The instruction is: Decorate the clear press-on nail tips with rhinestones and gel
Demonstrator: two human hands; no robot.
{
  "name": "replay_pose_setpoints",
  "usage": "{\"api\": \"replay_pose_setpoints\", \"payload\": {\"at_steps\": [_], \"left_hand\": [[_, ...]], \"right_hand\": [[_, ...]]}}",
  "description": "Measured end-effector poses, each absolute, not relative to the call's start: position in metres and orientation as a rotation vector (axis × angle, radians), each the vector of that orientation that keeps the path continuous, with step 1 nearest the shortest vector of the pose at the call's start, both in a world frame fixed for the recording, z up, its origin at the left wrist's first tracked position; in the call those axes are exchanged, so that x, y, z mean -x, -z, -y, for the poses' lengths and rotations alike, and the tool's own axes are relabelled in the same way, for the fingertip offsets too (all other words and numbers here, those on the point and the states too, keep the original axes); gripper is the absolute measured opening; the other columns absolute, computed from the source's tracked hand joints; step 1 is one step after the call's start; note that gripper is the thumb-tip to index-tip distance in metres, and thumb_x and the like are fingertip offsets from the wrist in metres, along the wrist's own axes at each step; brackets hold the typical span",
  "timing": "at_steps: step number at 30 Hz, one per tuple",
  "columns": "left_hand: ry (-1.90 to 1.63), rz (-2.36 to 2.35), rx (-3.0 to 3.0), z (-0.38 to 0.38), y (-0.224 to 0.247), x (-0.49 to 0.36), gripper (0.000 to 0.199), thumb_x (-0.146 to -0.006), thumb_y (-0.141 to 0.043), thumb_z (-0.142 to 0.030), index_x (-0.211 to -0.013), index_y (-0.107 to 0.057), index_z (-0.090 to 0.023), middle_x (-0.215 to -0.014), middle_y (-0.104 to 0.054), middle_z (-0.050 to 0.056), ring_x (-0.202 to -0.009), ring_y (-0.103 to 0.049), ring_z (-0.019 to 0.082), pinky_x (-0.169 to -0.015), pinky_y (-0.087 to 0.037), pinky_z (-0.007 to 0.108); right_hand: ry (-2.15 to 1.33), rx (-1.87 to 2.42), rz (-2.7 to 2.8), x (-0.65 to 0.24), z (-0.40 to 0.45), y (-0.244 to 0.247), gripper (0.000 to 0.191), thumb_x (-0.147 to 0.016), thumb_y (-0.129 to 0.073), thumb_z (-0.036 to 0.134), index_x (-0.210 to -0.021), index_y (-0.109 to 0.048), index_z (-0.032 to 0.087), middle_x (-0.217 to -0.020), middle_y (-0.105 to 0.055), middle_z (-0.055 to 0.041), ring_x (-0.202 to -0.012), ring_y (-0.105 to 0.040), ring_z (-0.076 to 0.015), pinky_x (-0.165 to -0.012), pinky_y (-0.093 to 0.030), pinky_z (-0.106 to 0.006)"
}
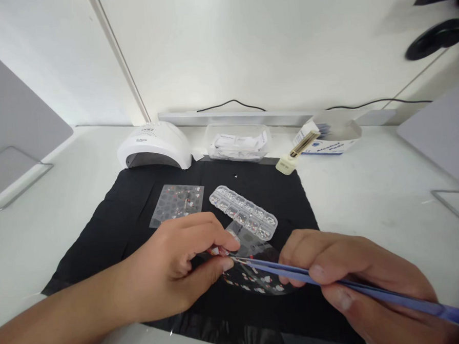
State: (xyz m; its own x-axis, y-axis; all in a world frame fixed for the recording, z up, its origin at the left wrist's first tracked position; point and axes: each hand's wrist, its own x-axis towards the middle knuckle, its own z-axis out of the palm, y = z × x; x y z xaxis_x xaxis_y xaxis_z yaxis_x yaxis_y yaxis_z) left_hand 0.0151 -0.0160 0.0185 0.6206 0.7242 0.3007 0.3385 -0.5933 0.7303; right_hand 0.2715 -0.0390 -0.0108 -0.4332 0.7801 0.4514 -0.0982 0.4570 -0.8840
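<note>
Blue-purple tweezers (296, 272) are gripped in my right hand (358, 273), with the slim tips reaching left. My left hand (188, 261) pinches a small red and white piece (217, 250) between thumb and forefinger, and fingers partly cover it. The tweezer tips are right beside that piece; whether they touch it I cannot tell. Under both hands lies a clear sticker sheet (268, 283) with small white and red figures. Just behind it, a clear compartment case (243, 212) holds many tiny decorations. A second sticker sheet (180, 200) lies flat beyond my left hand.
A black cloth (116, 219) covers the middle of the white table (345, 186). Along the back stand a white nail lamp (155, 145), a clear bin (237, 141) of packets, a pale polish bottle (286, 164) with gold cap and an alcohol pads box (334, 145).
</note>
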Motion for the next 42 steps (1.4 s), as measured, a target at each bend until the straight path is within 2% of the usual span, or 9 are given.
{"api": "replay_pose_setpoints", "payload": {"at_steps": [11, 17, 23, 35, 42], "left_hand": [[-0.801, -0.867, -2.205, 0.017, -0.018, -0.015, 0.016, -0.086, -0.062, -0.007, -0.099, -0.065, -0.015, -0.084, -0.066, 0.000, -0.072, -0.061, 0.005, -0.066, -0.049, 0.014], [-0.781, -0.949, -2.057, 0.019, -0.016, -0.016, 0.017, -0.087, -0.063, -0.010, -0.100, -0.065, -0.021, -0.086, -0.064, -0.003, -0.074, -0.061, 0.005, -0.068, -0.049, 0.013], [-0.793, -0.941, -1.875, 0.021, -0.012, -0.015, 0.024, -0.084, -0.063, -0.010, -0.105, -0.064, -0.022, -0.089, -0.062, -0.001, -0.072, -0.061, 0.008, -0.062, -0.051, 0.017], [-0.891, -0.889, -1.841, 0.019, -0.008, -0.010, 0.037, -0.082, -0.064, -0.007, -0.116, -0.061, -0.023, -0.096, -0.063, 0.001, -0.076, -0.064, 0.008, -0.067, -0.055, 0.016], [-1.058, -1.204, -1.668, -0.008, -0.005, 0.001, 0.031, -0.085, -0.066, -0.024, -0.115, -0.062, -0.017, -0.095, -0.067, 0.005, -0.077, -0.065, 0.013, -0.064, -0.056, 0.023]], "right_hand": [[-1.142, 0.538, 1.695, -0.269, 0.033, 0.016, 0.028, -0.090, -0.054, 0.016, -0.111, -0.067, 0.031, -0.074, -0.064, -0.0047, -0.066, -0.062, -0.0197, -0.057, -0.052, -0.035], [-1.113, 0.608, 1.688, -0.269, 0.035, 0.013, 0.024, -0.090, -0.055, 0.017, -0.106, -0.069, 0.029, -0.075, -0.066, -0.0059, -0.069, -0.064, -0.0205, -0.059, -0.054, -0.036], [-1.098, 0.589, 1.677, -0.268, 0.036, 0.018, 0.028, -0.090, -0.055, 0.016, -0.109, -0.069, 0.031, -0.075, -0.066, -0.0064, -0.070, -0.064, -0.0221, -0.060, -0.054, -0.038], [-1.098, 0.540, 1.668, -0.267, 0.031, 0.018, 0.021, -0.091, -0.055, 0.021, -0.104, -0.069, 0.030, -0.073, -0.064, -0.0040, -0.064, -0.060, -0.0191, -0.063, -0.053, -0.039], [-1.125, 0.495, 1.584, -0.269, 0.027, 0.027, 0.022, -0.092, -0.056, 0.019, -0.107, -0.069, 0.027, -0.076, -0.067, -0.0041, -0.069, -0.062, -0.0175, -0.062, -0.052, -0.034]]}}
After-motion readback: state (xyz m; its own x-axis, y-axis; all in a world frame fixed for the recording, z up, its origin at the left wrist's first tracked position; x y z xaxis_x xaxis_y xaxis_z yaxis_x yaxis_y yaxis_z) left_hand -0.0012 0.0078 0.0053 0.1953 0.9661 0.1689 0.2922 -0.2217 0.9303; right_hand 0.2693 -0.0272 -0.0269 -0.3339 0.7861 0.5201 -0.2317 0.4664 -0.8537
